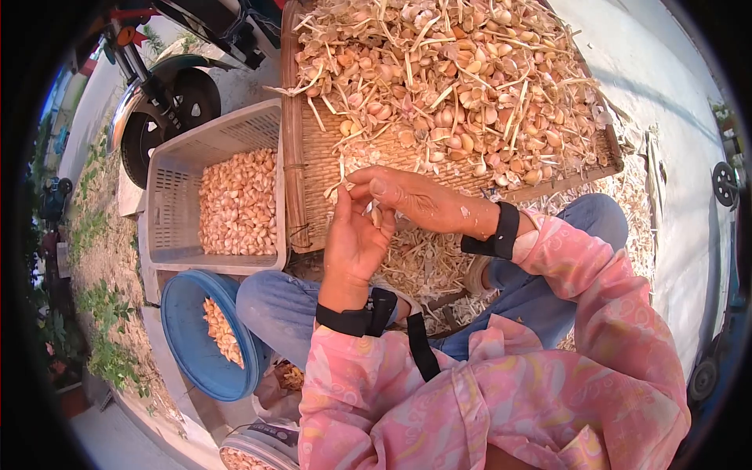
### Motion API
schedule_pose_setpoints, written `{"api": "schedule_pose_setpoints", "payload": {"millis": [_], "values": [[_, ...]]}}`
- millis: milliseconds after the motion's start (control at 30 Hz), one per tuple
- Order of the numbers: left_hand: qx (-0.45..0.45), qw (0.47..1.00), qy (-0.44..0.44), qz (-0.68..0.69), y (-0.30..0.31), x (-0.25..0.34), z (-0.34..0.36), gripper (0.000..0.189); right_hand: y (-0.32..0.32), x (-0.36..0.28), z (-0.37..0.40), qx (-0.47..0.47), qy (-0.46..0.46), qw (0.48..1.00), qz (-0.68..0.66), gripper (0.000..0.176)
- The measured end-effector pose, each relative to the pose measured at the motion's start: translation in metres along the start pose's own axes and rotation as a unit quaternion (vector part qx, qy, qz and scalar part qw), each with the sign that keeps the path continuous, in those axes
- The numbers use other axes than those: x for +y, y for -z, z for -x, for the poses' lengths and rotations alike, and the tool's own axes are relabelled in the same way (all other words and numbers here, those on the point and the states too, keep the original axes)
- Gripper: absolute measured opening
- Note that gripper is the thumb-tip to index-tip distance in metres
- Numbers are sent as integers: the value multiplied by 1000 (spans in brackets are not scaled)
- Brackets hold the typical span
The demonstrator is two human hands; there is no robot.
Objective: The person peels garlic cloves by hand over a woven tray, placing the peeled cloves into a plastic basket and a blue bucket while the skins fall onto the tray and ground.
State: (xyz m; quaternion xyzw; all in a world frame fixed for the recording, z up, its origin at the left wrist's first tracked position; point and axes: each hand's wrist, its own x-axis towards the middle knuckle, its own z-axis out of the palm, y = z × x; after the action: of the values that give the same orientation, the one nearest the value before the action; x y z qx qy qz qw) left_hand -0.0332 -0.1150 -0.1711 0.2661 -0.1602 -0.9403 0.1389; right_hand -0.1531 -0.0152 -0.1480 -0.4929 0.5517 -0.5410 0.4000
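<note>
My left hand (356, 247) is palm up with its fingers curled round a small garlic clove (377, 215). Above it my right hand (415, 200) reaches in from the right, its fingers bent over the left fingertips and closed near a pale stem piece (341, 182). Whether the right fingers grip that piece is hard to make out. Both hands are over the near left part of a woven tray (317, 204), which bears a heap of garlic cloves (470, 102) with dry stems and skins.
Left of the tray is a grey plastic crate (176, 254) of cloves. A blue bucket (184, 352) with cloves stands below it, and a white bucket (274, 439) at the bottom. Peelings (427, 262) cover the ground between my legs. A wheeled vehicle (188, 98) stands upper left.
</note>
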Motion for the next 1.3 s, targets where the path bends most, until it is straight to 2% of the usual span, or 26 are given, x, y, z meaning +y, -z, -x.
{"api": "schedule_pose_setpoints", "payload": {"millis": [33,100,133,167,200,233,267,300,400,433,500,567,600,633,667,700,800,833,900,933,1000,1067,1167,1267,1300], "values": [[60,998,0,13,0,6,4,32,0,-4,-2,6,-48,998,-33,52],[8,998,-53,-43,29,46,22,25,12,11,-17,77,-16,984,161,45],[51,985,-132,-100,33,70,41,22,20,26,-28,115,2,961,252,42],[93,961,-208,-156,36,95,63,20,27,49,-40,148,80,920,354,40],[192,907,-265,-267,46,118,82,21,32,63,-51,130,91,901,404,39],[282,827,-315,-370,59,140,101,21,37,72,-63,112,101,879,453,38],[345,747,-308,-477,90,166,117,24,40,76,-69,96,110,852,502,38],[398,652,-297,-573,119,184,123,27,40,75,-69,32,75,844,530,39],[331,436,-374,-748,144,202,119,32,31,81,-55,13,51,855,516,41],[307,525,-388,-692,90,179,98,30,29,76,-47,16,65,859,508,42],[183,624,-343,-678,21,145,47,27,25,66,-30,1,41,864,501,42],[73,599,-316,-733,-16,107,-17,24,25,63,-19,12,57,857,513,41],[49,531,-320,-783,-28,91,-46,23,25,60,-13,11,43,862,505,40],[11,436,-371,-820,-21,82,-84,23,25,56,-9,10,31,868,496,39],[20,425,-327,-844,-19,73,-114,22,27,54,-7,10,19,874,486,38],[28,412,-281,-866,-24,66,-127,22,29,55,-6,11,48,870,491,34],[58,419,-187,-887,-30,52,-131,18,35,42,1,-26,-6,884,466,27],[41,370,-267,-889,-14,47,-136,17,37,37,2,-35,-31,886,462,26],[27,447,-285,-847,-3,45,-119,18,40,31,-1,-57,-81,887,451,24],[17,481,-292,-826,1,43,-108,19,41,34,1,-5,-59,902,428,23],[25,599,-261,-756,1,40,-87,23,43,35,-1,92,-17,918,385,22],[5,700,-231,-675,0,36,-70,25,42,28,-2,118,7,922,368,24],[-29,740,-222,-634,-13,29,-43,29,37,19,-6,121,59,914,382,25],[-38,734,-223,-641,-21,23,-26,29,30,9,-5,58,41,886,459,22],[-43,748,-226,-623,-22,21,-23,29,27,9,-4,64,59,880,466,22]]}}
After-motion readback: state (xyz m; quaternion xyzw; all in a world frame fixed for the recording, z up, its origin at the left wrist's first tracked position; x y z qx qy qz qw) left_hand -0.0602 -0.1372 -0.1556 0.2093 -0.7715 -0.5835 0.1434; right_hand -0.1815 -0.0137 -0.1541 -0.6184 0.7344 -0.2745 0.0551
